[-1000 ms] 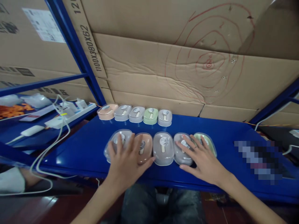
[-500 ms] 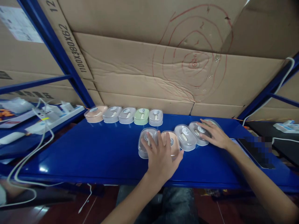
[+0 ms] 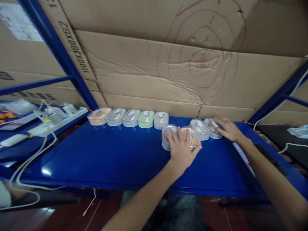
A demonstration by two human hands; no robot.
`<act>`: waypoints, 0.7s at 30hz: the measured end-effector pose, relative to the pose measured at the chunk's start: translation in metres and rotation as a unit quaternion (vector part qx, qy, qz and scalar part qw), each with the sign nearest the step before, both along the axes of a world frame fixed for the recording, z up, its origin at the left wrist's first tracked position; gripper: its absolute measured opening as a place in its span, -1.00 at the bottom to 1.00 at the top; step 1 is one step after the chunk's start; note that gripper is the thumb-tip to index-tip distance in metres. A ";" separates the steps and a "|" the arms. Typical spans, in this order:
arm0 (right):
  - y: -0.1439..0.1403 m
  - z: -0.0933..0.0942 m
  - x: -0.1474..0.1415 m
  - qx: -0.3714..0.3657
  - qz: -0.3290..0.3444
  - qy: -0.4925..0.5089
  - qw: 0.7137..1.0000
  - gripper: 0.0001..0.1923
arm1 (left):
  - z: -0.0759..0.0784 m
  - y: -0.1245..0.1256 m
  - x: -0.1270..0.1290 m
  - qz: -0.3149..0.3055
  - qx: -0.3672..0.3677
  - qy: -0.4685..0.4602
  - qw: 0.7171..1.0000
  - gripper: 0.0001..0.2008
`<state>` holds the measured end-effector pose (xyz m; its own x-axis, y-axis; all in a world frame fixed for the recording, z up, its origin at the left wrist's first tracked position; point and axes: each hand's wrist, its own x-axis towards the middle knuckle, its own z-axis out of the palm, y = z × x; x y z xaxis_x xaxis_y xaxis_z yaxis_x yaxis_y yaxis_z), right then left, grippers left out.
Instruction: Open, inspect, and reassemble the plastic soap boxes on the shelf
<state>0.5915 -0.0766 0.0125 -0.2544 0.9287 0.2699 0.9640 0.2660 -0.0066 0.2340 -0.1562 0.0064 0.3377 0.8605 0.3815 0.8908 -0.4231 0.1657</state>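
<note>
While both hands lie flat with fingers spread, the left hand (image 3: 182, 148) presses on a grey case (image 3: 167, 136) and a pink case (image 3: 192, 138), and the right hand (image 3: 227, 129) covers the far end of the same row, touching a clear case (image 3: 211, 126). Between the hands sits one more case (image 3: 198, 127), touching its neighbours. Just left of the grey case, a back row (image 3: 130, 117) of five cases lines the cardboard wall (image 3: 144, 77). All rest on a blue shelf (image 3: 108, 157).
</note>
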 end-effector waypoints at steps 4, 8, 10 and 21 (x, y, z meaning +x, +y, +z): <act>0.003 -0.009 0.029 0.009 -0.062 -0.006 0.998 -0.30 | 0.001 0.010 0.026 -0.023 -0.004 0.006 1.000 -0.09; 0.002 -0.011 0.048 0.006 -0.098 -0.004 0.995 -0.33 | 0.000 0.018 0.048 -0.033 -0.007 0.017 0.999 -0.06; 0.000 -0.010 0.054 0.000 -0.106 -0.004 0.994 -0.33 | 0.000 0.027 0.055 -0.035 -0.003 0.023 0.999 -0.06; -0.006 -0.012 0.063 0.021 -0.110 -0.011 0.994 -0.30 | -0.006 0.098 0.047 -0.060 0.045 0.036 0.997 -0.25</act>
<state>0.6547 -0.0824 0.0006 -0.0522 0.9506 0.3061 0.9986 0.0479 0.0215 0.2814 -0.0584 0.0002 0.4655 0.7757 0.4261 0.8407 -0.5380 0.0609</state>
